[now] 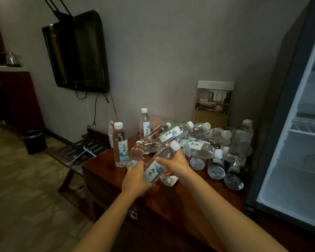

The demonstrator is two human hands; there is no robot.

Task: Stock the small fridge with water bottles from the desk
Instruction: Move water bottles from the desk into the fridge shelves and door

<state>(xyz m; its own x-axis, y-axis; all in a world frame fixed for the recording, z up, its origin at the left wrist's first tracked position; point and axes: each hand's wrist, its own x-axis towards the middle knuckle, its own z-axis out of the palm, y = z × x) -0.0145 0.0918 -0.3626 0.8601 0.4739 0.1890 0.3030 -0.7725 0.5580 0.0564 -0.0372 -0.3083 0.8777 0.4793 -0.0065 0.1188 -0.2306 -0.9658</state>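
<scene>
Water bottle point(151, 172), tilted over the desk point(105, 171) beside the pile point(204, 142), is grasped by curled left hand point(135, 179) and right hand point(174, 165): pick-up stage, next probably transfer rightward into the open fridge point(296, 180).

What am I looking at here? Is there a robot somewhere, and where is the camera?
There is no robot here: these are a person's two bare arms. The single picture comes from a camera worn on the person's head, looking forward and down, so the arms reach in from the bottom edge. The left hand and right hand both grip one tilted bottle, fingers curled round it. On the wooden desk lies a pile of water bottles, most on their sides. At the right stands the fridge, its white inside showing. A TV hangs on the wall.
</scene>
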